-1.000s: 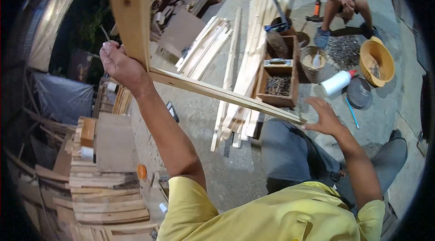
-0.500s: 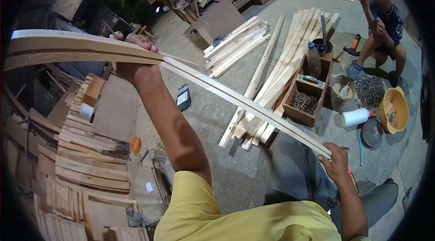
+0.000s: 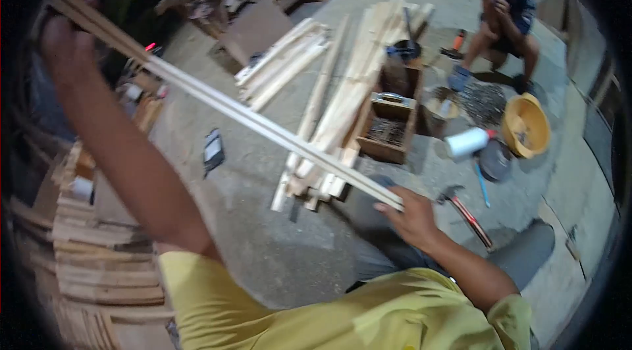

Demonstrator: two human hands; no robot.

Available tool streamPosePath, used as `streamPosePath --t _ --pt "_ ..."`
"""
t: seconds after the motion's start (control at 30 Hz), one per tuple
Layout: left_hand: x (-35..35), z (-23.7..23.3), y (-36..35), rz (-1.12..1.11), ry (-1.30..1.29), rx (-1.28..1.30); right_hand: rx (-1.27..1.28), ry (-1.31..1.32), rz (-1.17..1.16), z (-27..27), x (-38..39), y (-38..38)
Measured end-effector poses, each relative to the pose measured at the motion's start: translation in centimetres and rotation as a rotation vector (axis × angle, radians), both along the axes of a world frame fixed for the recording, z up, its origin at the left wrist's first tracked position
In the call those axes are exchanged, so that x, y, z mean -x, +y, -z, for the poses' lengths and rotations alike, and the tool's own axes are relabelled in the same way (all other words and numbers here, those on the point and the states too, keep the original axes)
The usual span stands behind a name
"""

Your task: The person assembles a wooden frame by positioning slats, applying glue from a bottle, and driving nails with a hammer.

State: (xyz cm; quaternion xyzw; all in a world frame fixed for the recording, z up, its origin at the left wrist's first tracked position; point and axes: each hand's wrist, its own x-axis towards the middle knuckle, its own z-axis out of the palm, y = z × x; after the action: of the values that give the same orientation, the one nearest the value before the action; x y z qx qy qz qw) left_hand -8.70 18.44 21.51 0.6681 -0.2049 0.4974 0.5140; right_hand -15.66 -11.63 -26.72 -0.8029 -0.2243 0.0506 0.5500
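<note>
A long, pale wooden strip (image 3: 263, 127) with a groove along it slants across my front. My right hand (image 3: 415, 220) is closed around its lower end, above my knee. Its upper end meets a browner wooden piece (image 3: 108, 33), also grooved, at the upper left. My left hand (image 3: 71, 37) reaches far up and grips that piece, its fingers partly hidden behind it and blurred. Past my right hand, a hammer (image 3: 469, 217) with a red and black handle lies on the floor beside my leg.
Wooden slats (image 3: 352, 97) lie piled ahead, alongside a wooden toolbox (image 3: 384, 149) holding nails. To the right are a white bottle (image 3: 467, 143), a yellow basket (image 3: 536, 127) and a nail heap (image 3: 486, 101). A person (image 3: 510, 21) crouches beyond. More boards (image 3: 108, 271) are stacked left.
My left hand has swung up and left with the joined wood, which now slants more steeply. My view has shifted, and the hammer beside my leg shows fully.
</note>
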Motion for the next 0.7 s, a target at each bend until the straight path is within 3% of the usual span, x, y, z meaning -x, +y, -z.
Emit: streamPosePath --t 0.07,0.13,0.17,0.23,0.37,0.47,0.57,0.6,0.7 --pt "-1.0 -1.0 -1.8 -0.070 -0.062 -0.178 -0.028 0.060 -0.069 -0.6 0.0 1.5" --pt "-1.3 -0.9 -3.5 -0.148 -0.108 -0.294 -0.011 -0.085 -0.176 -1.1 -0.6 2.3" --pt "-1.6 -0.7 -4.0 -0.184 -0.114 -0.342 0.006 -0.079 -0.160 -1.4 -1.0 2.0" --pt "-1.8 -0.5 -4.8 -0.253 -0.136 -0.423 -0.081 -0.311 -0.123 -2.0 -2.2 1.5" --pt "-2.4 0.4 -3.9 -0.391 -0.120 -0.548 -0.218 -0.327 0.161 -6.9 -5.2 -4.6" --pt "-4.1 1.8 -1.5 -0.477 -0.044 -0.647 -0.266 -0.598 0.399 -11.2 -5.4 -10.2" --pt "-6.8 7.0 2.3 -0.548 0.104 -0.737 -0.310 -1.007 0.569 -14.6 -4.2 -14.7" --pt "-7.9 9.7 3.4 -0.560 0.167 -0.768 -0.142 -1.196 0.498 -15.8 -4.0 -17.4" --pt "-8.9 19.8 5.8 -0.546 0.350 -0.825 0.007 -1.258 0.552 -15.8 -3.3 -19.8"
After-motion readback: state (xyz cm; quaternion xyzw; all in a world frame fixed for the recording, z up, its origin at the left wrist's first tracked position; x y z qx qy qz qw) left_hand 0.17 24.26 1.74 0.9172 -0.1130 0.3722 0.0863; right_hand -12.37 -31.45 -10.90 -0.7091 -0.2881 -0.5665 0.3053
